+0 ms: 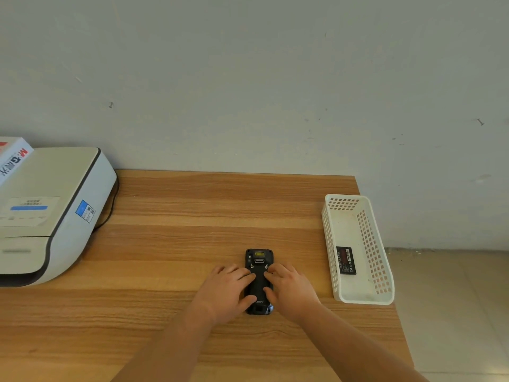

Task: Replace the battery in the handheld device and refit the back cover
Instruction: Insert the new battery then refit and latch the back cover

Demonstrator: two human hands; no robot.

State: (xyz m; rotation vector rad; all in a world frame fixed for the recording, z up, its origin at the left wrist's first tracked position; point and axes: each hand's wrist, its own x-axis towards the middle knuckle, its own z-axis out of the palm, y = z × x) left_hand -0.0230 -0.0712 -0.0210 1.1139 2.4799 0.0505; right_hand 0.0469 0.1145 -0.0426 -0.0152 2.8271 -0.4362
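A black handheld device (259, 282) lies face down near the middle of the wooden table, its back cover in place and its scanner window pointing away from me. My left hand (225, 290) rests on its left side, fingers laid over the cover and thumb near the lower end. My right hand (289, 289) lies on the right side in the same way, fingers pressing on the cover. A black battery (346, 260) with a red label lies inside the white basket (327, 238) to the right.
A white printer (49, 213) with a dark cable stands at the table's left, a white box (13, 158) on top of it. The table's right edge (396, 312) runs just past the basket, with tiled floor beyond. A wall is behind.
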